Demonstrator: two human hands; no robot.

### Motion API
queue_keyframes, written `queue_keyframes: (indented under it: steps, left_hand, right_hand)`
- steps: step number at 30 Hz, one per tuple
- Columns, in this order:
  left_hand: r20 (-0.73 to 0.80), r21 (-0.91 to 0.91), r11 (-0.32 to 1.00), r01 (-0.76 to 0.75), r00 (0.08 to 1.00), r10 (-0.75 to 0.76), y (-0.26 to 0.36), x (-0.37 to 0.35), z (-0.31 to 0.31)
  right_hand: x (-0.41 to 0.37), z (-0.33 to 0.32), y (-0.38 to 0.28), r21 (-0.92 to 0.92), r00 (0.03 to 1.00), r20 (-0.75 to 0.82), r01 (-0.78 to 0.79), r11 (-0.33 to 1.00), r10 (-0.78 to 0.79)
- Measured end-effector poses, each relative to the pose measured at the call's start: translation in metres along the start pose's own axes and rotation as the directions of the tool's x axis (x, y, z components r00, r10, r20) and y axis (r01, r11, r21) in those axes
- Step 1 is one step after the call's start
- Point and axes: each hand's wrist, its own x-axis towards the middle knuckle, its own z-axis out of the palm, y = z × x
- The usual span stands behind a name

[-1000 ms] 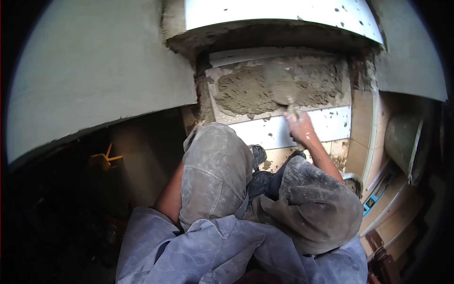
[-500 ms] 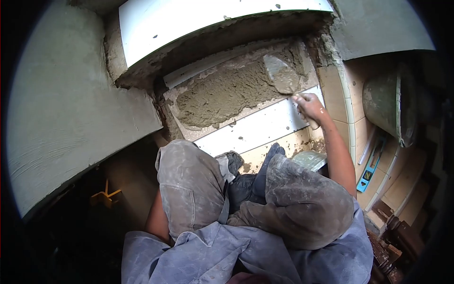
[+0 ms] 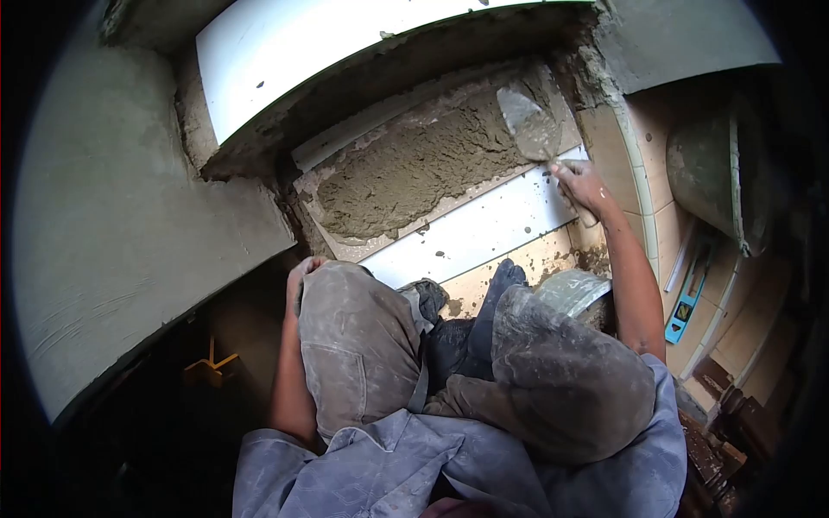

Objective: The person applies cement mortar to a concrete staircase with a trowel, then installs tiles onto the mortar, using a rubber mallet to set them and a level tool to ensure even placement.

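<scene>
My right hand (image 3: 582, 188) is closed around the handle of a trowel (image 3: 534, 129). Its blade, smeared with wet mortar, lies over the right end of a grey mortar bed (image 3: 414, 164). That mortar is spread with a rough surface on a step. Along the front of the bed runs a white tile strip (image 3: 484, 224) dotted with mortar crumbs. My left hand (image 3: 306, 269) rests on my left knee with nothing seen in it; part of its fingers is hidden by the knee.
A white slab (image 3: 345, 56) overhangs the back of the step. Plastered wall (image 3: 129, 233) bounds the left. On the right are a mortar-stained bucket (image 3: 704, 173) and a blue spirit level (image 3: 686, 302). A metal pan-like container (image 3: 570, 292) sits by my right leg.
The trowel and my right hand have shifted slightly right in view. My left hand, hidden before, now shows on the knee. The camera view has tilted a little.
</scene>
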Motion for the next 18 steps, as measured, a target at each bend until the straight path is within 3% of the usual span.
queue_keyframes:
  steps: [1,2,5,6,8,10,11,12,15,17,18]
  left_hand:
    - [0.021,0.214,0.976,-0.045,0.999,0.042,0.03,0.002,0.014]
    - [0.042,0.511,0.853,-0.108,0.994,0.1,0.065,0.004,0.033]
    - [0.259,0.573,0.744,-0.343,0.937,0.232,0.138,0.027,0.091]
    - [0.361,0.645,0.623,-0.442,0.895,0.261,0.165,0.032,0.12]
    - [0.574,0.617,0.428,-0.66,0.75,0.327,0.184,0.061,0.173]
    - [0.671,0.629,0.257,-0.734,0.679,0.298,0.19,0.084,0.229]
    - [0.699,0.641,0.074,-0.764,0.62,0.357,0.18,0.103,0.253]
    - [0.704,0.662,0.013,-0.749,0.628,0.333,0.179,0.109,0.277]
    - [0.697,0.67,-0.159,-0.725,0.54,0.471,0.155,0.145,0.324]
    - [0.75,0.638,-0.253,-0.727,0.511,0.42,0.147,0.159,0.336]
    - [0.776,0.615,-0.301,-0.728,0.495,0.39,0.143,0.165,0.341]
  right_hand:
    - [0.005,-0.001,0.004,-0.016,1.0,-0.019,-0.012,1.0,0.012]
    - [0.008,-0.007,0.003,-0.006,0.998,-0.048,-0.027,1.0,0.027]
    - [0.0,-0.018,-0.01,-0.012,0.995,-0.092,0.026,1.0,-0.027]
    - [-0.006,-0.018,-0.016,0.059,0.999,-0.043,0.017,0.998,-0.014]
    - [-0.01,-0.013,-0.021,-0.011,0.998,0.058,0.012,1.0,-0.011]
    - [0.001,-0.013,-0.008,-0.117,0.995,0.093,0.033,0.993,-0.022]
    - [0.003,-0.015,-0.004,-0.112,0.998,0.04,0.045,0.993,-0.04]
    - [0.005,-0.018,-0.002,-0.111,0.998,-0.012,0.061,0.992,-0.063]
    - [0.003,-0.031,-0.008,-0.027,0.994,-0.078,0.07,0.997,-0.072]
    - [-0.008,-0.038,-0.018,-0.032,0.996,-0.074,0.049,0.998,-0.051]
    - [0.001,-0.044,-0.005,-0.166,0.998,-0.019,0.061,0.984,-0.065]
